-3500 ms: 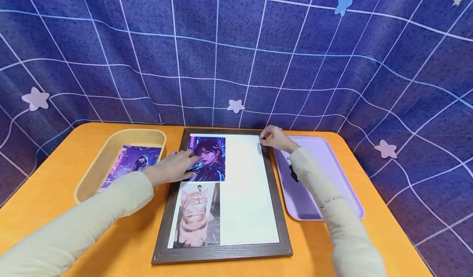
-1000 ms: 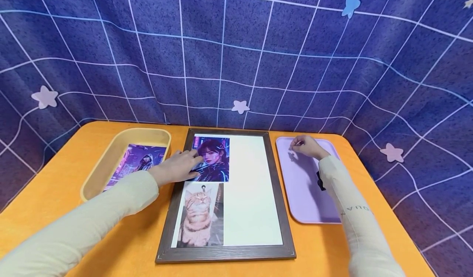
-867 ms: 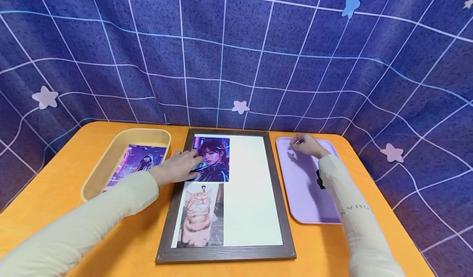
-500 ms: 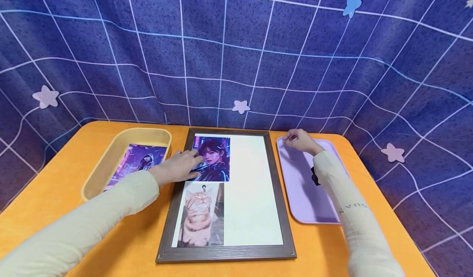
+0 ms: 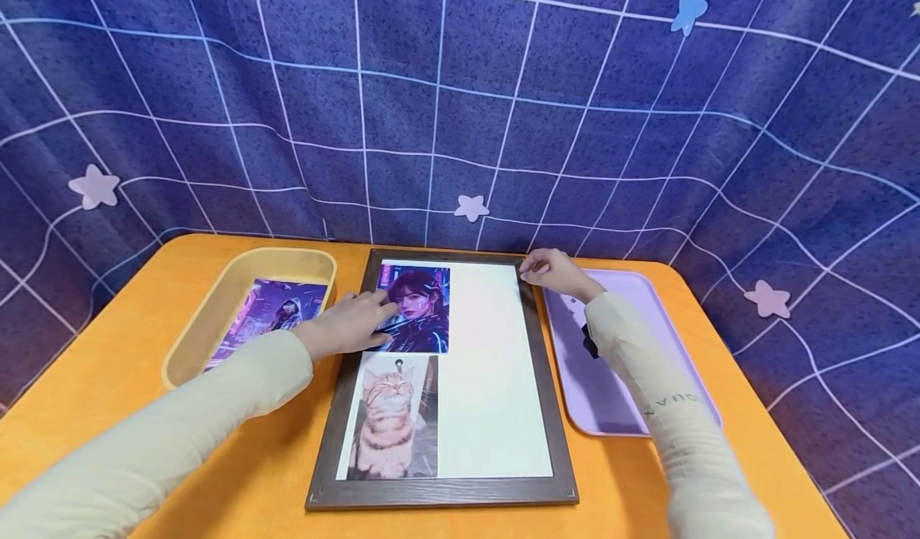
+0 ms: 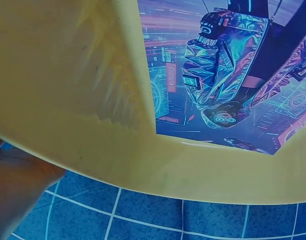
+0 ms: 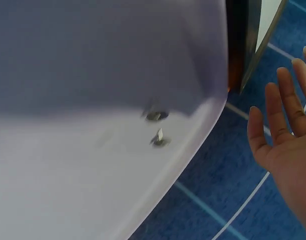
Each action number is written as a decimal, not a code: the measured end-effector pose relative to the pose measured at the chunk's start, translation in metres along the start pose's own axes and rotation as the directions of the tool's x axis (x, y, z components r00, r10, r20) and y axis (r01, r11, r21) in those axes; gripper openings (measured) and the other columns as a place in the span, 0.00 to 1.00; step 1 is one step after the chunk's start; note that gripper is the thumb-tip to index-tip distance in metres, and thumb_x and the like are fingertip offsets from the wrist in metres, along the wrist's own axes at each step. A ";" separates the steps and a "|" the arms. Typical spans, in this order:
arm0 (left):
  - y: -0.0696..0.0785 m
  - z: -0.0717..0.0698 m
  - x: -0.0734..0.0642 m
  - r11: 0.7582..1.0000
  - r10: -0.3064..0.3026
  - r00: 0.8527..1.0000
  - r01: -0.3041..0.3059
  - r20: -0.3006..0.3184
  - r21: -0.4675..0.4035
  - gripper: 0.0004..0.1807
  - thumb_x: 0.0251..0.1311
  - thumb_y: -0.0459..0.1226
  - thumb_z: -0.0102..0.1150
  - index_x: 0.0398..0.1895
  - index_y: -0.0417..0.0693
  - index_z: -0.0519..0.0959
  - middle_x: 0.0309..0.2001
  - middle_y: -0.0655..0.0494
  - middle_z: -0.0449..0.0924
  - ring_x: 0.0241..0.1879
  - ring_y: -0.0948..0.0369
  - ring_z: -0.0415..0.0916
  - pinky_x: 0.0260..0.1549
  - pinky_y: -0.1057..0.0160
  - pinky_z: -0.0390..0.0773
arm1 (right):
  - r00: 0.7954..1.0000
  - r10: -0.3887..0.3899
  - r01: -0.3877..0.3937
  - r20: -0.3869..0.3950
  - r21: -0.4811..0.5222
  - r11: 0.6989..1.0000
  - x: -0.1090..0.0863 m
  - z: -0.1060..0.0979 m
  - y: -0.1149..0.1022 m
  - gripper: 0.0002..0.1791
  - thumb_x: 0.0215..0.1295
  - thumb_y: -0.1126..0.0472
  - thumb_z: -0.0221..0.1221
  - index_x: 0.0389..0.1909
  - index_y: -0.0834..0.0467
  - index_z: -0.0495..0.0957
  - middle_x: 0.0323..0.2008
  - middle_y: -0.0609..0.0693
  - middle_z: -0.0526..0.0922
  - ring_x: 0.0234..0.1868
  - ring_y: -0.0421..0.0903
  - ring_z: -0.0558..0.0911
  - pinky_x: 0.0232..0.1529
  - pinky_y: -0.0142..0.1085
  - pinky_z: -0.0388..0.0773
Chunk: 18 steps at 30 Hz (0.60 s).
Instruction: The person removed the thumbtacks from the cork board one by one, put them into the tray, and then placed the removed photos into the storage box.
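My left hand [image 5: 352, 322] rests, fingers loosely bent, on the glossy portrait print [image 5: 424, 317], upper left inside the wood-grained frame [image 5: 446, 493]; my right hand [image 5: 559, 274] is at its top-right corner — whether it pinches anything, I can't tell. Only the right wrist view makes out round-based metallic pieces [image 7: 158, 116] in the smooth lilac tray [image 7: 67, 175].

From afar I'm holding the left arm [image 5: 237, 411] and right arm [image 5: 647, 363] forward, slanting inward. My left hand [image 5: 350, 322] is lying back-up, its fingers bending slightly. My right hand [image 5: 553, 271] is curving loosely, its outer fingers standing apart; I'm not making out whether its fingertips are meeting.
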<state>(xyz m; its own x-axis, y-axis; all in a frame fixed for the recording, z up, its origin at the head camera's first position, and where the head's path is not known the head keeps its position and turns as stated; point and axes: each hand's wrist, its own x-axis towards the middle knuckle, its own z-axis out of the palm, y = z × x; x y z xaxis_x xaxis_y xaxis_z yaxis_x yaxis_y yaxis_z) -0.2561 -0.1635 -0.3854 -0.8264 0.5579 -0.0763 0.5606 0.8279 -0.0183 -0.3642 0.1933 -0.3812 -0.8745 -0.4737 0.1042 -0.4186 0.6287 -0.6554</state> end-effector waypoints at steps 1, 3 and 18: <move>0.000 0.000 0.000 1.000 -0.004 1.000 0.004 0.004 -0.004 0.28 0.57 0.47 0.58 0.59 0.45 0.69 0.57 0.40 0.69 0.53 0.45 0.70 0.53 0.39 0.65 | 1.000 -0.004 0.004 0.004 -0.001 1.000 0.001 0.002 -0.002 0.11 0.56 0.66 0.59 0.38 0.68 0.77 0.37 0.59 0.81 0.41 0.52 0.77 0.42 0.38 0.73; 0.000 0.000 0.001 1.000 -0.006 1.000 0.006 0.007 -0.003 0.28 0.57 0.47 0.58 0.59 0.45 0.69 0.57 0.40 0.68 0.53 0.45 0.70 0.53 0.39 0.65 | 1.000 -0.019 0.019 0.015 -0.003 1.000 0.004 0.006 -0.007 0.11 0.55 0.67 0.59 0.39 0.68 0.77 0.37 0.59 0.80 0.41 0.52 0.77 0.44 0.40 0.73; 0.001 -0.001 0.000 1.000 -0.003 1.000 0.003 0.011 0.001 0.28 0.57 0.47 0.58 0.59 0.45 0.69 0.59 0.38 0.67 0.55 0.44 0.69 0.53 0.38 0.64 | 0.988 -0.128 0.128 0.092 0.005 0.992 0.027 0.035 -0.031 0.12 0.55 0.71 0.58 0.41 0.71 0.75 0.37 0.60 0.79 0.41 0.53 0.76 0.49 0.45 0.73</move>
<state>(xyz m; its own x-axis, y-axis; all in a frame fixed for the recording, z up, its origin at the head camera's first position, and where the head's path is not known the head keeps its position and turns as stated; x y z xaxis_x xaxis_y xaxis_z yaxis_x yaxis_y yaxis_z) -0.2557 -0.1630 -0.3840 -0.8277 0.5544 -0.0872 0.5578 0.8298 -0.0191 -0.3663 0.1393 -0.3847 -0.7875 -0.6049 0.1179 -0.5260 0.5600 -0.6401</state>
